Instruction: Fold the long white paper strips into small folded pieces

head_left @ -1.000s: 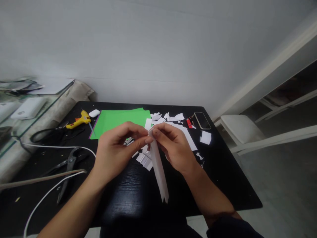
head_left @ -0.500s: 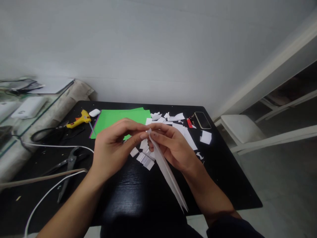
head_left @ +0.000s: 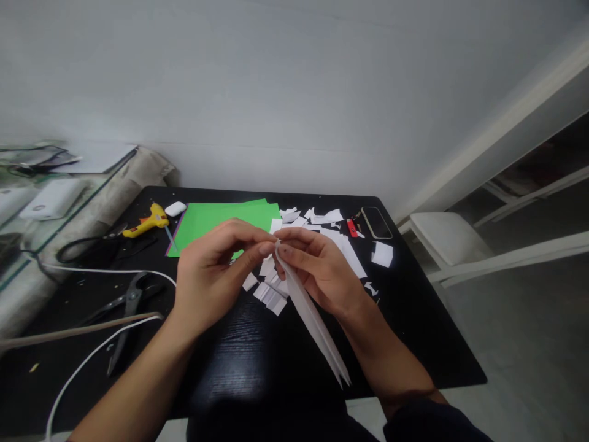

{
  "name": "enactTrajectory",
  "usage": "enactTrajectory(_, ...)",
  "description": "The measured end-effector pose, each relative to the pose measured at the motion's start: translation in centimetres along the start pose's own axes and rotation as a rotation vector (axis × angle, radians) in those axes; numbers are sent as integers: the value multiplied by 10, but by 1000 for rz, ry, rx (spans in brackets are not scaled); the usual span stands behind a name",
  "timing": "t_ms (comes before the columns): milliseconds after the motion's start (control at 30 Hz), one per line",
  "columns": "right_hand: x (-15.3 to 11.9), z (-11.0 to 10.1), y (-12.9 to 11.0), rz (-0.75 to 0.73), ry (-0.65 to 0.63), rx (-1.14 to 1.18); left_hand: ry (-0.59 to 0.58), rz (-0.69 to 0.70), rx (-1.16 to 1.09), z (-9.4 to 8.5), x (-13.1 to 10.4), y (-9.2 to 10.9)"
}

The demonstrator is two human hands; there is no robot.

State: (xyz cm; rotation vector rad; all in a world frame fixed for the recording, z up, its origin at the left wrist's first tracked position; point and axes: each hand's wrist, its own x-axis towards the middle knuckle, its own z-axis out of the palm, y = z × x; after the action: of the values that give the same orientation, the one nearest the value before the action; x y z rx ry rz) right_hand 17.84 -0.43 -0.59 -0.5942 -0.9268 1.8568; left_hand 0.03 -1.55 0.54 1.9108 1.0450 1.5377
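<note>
A long, narrow piece of folded white paper (head_left: pixel 313 319) slants down toward me, its near end split into points. My right hand (head_left: pixel 317 267) is closed on its upper end, thumb on the near side. The fingertips of my left hand (head_left: pixel 218 264) pinch the very tip of the same paper, touching the right fingers. Part of that tip is hidden between the fingers. Beneath the hands lie white paper scraps (head_left: pixel 271 296) on the black table (head_left: pixel 239 362).
Green sheets (head_left: pixel 221 215) lie behind my left hand. Left of them are a yellow glue gun (head_left: pixel 147 222), a white mouse-like object (head_left: pixel 175 209), scissors (head_left: pixel 132 301) and white cables (head_left: pixel 87 359). Farther right are a red object (head_left: pixel 352 228) and a phone (head_left: pixel 376 223). A white chair (head_left: pixel 453 239) stands beyond.
Both hands keep their pinch on the folded paper at nearly the same place. The paper's tip and lower end have shifted very slightly.
</note>
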Motion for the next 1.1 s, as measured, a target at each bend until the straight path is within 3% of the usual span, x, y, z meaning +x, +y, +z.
enactTrajectory(133,-1,0,0,-55,50,-101,0,-27,-24,1,0,-2)
enactTrajectory(367,-6,8,-3,-349,227,-478,8,-105,-55,4,1,-1)
enactTrajectory(567,-9,13,0,-536,234,-593,-43,-56,78,3,0,2)
enactTrajectory(867,-11,12,-8,-439,181,-592,-50,-20,108,1,0,2)
enactTrajectory(1100,-12,11,-7,-480,188,-630,-43,3,139,2,-1,3)
